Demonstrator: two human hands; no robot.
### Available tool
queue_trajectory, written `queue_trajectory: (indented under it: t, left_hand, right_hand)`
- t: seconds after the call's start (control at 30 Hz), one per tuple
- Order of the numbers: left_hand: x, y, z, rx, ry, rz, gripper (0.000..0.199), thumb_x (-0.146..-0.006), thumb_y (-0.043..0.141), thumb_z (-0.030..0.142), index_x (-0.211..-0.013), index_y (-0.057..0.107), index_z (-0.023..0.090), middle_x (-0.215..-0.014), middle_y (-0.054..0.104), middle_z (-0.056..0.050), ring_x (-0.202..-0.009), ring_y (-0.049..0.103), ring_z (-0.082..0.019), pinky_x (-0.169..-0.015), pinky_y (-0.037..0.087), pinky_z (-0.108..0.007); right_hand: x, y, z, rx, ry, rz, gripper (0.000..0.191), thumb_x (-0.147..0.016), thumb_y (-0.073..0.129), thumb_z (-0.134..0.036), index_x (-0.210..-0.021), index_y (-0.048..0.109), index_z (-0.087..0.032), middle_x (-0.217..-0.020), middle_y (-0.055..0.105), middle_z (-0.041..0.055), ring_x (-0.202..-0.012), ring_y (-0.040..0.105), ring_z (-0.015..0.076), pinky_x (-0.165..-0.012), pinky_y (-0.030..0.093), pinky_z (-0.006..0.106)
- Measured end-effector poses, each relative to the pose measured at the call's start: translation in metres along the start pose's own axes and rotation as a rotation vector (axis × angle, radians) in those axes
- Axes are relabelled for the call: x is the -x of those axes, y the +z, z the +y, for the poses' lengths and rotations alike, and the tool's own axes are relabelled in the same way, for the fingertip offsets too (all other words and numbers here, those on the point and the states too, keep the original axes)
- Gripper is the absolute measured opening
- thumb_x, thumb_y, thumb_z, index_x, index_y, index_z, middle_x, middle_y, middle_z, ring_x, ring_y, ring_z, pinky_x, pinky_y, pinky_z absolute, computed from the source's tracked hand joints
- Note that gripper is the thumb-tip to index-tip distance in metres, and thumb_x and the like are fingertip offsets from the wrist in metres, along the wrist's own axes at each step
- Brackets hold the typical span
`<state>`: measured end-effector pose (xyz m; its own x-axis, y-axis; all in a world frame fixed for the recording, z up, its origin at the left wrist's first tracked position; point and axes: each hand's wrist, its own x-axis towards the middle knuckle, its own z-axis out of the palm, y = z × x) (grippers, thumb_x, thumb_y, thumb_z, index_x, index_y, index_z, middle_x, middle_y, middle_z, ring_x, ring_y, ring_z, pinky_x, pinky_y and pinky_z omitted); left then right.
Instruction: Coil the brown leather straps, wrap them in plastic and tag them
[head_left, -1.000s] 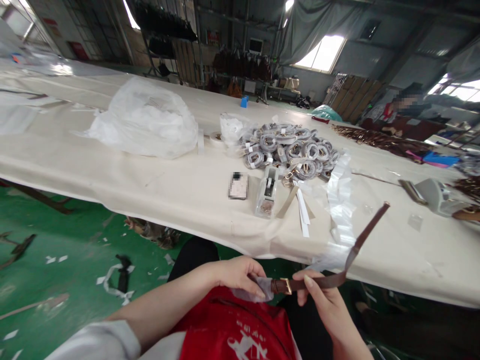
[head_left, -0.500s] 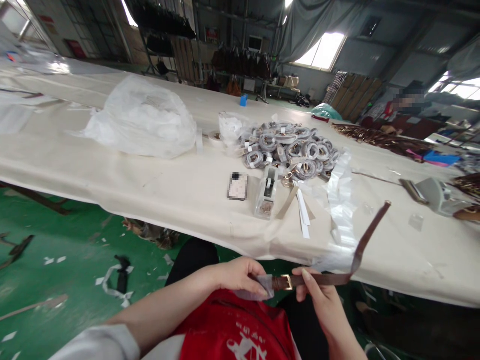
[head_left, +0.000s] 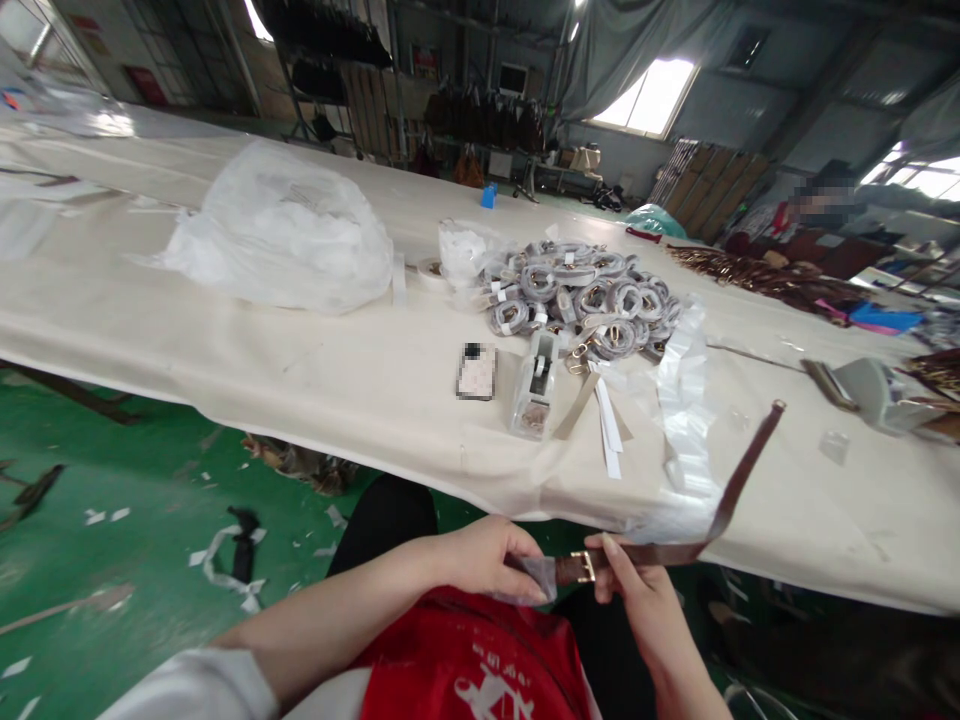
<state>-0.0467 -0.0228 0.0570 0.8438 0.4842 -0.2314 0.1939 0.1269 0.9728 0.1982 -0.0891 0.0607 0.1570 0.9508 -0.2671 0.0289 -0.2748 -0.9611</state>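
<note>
A brown strap (head_left: 739,478) with a gold buckle (head_left: 583,567) stretches between my hands, above my lap at the table's front edge. My left hand (head_left: 499,560) is closed on its left end, where a thin translucent plastic wrap (head_left: 546,577) covers the strap. Just right of the buckle, my right hand (head_left: 626,570) pinches the bare strap between thumb and fingers. Beyond that hand the strap bends up and rests on the table, its tip to the right.
On the table (head_left: 420,390) are coiled wrapped straps (head_left: 592,290), a tape dispenser (head_left: 536,385), a phone-like pixelated object (head_left: 477,372), paper strips (head_left: 606,425), flattened plastic sleeves (head_left: 686,400) and a large plastic bag (head_left: 289,235). Another person (head_left: 817,215) is at the far right.
My left hand, the plastic wrap and the buckle have shifted slightly right, bringing the buckle closer to my right hand. Both hands keep their hold.
</note>
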Motion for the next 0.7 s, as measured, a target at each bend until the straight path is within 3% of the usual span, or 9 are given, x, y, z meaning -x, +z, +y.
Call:
queue_trajectory:
  t: [0.17, 0.3, 0.43, 0.6, 0.7]
  left_hand:
    - [0.0015, 0.0006, -0.0017, -0.02, 0.01, 0.02, 0.042, -0.075, 0.077, 0.054, -0.095, 0.077, 0.017, -0.078, 0.073, -0.003, -0.066, 0.062, -0.013, -0.061, 0.045, -0.019]
    - [-0.0001, 0.0009, -0.003, -0.003, -0.022, 0.051, 0.053, -0.072, 0.074, 0.065, -0.09, 0.077, 0.015, -0.07, 0.069, -0.002, -0.06, 0.059, -0.013, -0.056, 0.043, -0.019]
    - [-0.0027, 0.0015, -0.0056, 0.104, -0.099, 0.059, 0.069, -0.083, 0.05, 0.078, -0.084, 0.074, 0.013, -0.066, 0.068, -0.004, -0.051, 0.057, -0.012, -0.054, 0.044, -0.022]
    - [-0.0046, 0.0039, -0.0046, -0.357, 0.127, 0.191, 0.067, -0.098, 0.032, 0.064, -0.066, 0.065, 0.015, -0.059, 0.056, 0.0, -0.055, 0.048, -0.011, -0.058, 0.036, -0.022]
    - [-0.0051, 0.0053, -0.0022, -0.455, 0.198, 0.203, 0.063, -0.102, 0.03, 0.057, -0.066, 0.062, 0.016, -0.062, 0.054, 0.0, -0.057, 0.045, -0.011, -0.058, 0.034, -0.022]
  right_hand:
    - [-0.0026, 0.0019, 0.0037, 0.009, 0.007, -0.016, 0.048, -0.08, 0.069, -0.062, -0.09, 0.074, -0.015, -0.046, 0.06, -0.0005, -0.045, 0.055, 0.0142, -0.05, 0.045, 0.027]
    - [-0.0034, 0.0014, 0.0059, 0.001, 0.01, -0.019, 0.047, -0.08, 0.07, -0.061, -0.09, 0.075, -0.016, -0.048, 0.061, -0.0006, -0.045, 0.056, 0.0133, -0.049, 0.045, 0.025]
    - [-0.0021, 0.0006, 0.0075, -0.003, 0.027, -0.026, 0.05, -0.076, 0.073, -0.062, -0.091, 0.074, -0.014, -0.05, 0.062, -0.0004, -0.044, 0.057, 0.013, -0.046, 0.045, 0.025]
    - [-0.0015, 0.0039, 0.0075, 0.003, 0.069, 0.017, 0.051, -0.076, 0.073, -0.062, -0.092, 0.074, -0.013, -0.053, 0.064, 0.0005, -0.044, 0.059, 0.0144, -0.044, 0.047, 0.025]
    - [-0.0018, 0.0064, 0.0049, 0.002, 0.07, 0.027, 0.051, -0.075, 0.074, -0.062, -0.09, 0.074, -0.013, -0.052, 0.064, 0.0005, -0.043, 0.059, 0.0149, -0.044, 0.047, 0.026]
